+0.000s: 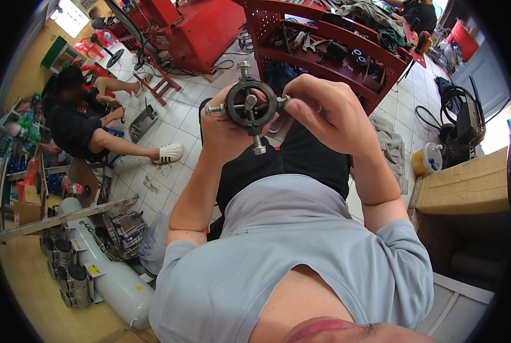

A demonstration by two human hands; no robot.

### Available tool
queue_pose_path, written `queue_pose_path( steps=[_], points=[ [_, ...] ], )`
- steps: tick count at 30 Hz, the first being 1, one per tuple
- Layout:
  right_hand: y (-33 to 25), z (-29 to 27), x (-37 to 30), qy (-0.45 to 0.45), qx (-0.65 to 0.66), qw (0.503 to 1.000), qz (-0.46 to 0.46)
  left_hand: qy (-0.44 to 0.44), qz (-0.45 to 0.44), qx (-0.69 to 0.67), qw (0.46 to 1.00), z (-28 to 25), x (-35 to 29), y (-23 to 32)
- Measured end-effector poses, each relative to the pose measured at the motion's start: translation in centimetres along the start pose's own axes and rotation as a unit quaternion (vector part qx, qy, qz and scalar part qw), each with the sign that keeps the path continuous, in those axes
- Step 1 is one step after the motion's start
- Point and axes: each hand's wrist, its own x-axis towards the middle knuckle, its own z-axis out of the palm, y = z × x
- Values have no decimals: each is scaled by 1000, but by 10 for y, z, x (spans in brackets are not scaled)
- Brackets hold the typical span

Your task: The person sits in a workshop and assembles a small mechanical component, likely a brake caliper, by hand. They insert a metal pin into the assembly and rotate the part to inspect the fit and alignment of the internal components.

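In front of my lap I hold a dark round metal ring [230,108] with several silver bolts sticking outward around its rim. Inside its opening shows a rounded metal tip [250,102], in line with the screws. My left hand [224,130] is closed around the ring from behind and below, its fingers partly hidden by it. At the ring's right side, my right hand [335,111] pinches the bolt [283,100] there between thumb and forefinger. The bottom bolt [259,144] points down toward my body, and the top bolt [244,70] points away.
Beyond my hands stands a red tool cart [324,66] loaded with tools and parts. On the left, a seated person [78,117] works near a grey metal tray [144,121]. An air compressor tank [110,274] lies lower left. A bucket [427,159] and cardboard box [467,186] stand right.
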Motion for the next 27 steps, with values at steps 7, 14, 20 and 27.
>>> queue_pose_path(
  steps=[7, 14, 20, 27],
  points=[
    [-10, 2, 1, 18, 46, 999, 14, 21, -132, -217, 967, 3, -3, 2],
    [-3, 0, 2, 1, 9, 1000, -9, -5, 0, -14, 1000, 0, 1, 4],
    [-11, 3, 1, 2, 39, 999, 23, 15, -75, -106, 991, 1, -2, -6],
    [-3, 3, 2, 5, 30, 999, -13, 5, -34, -59, 998, 0, -1, -4]
  ],
)
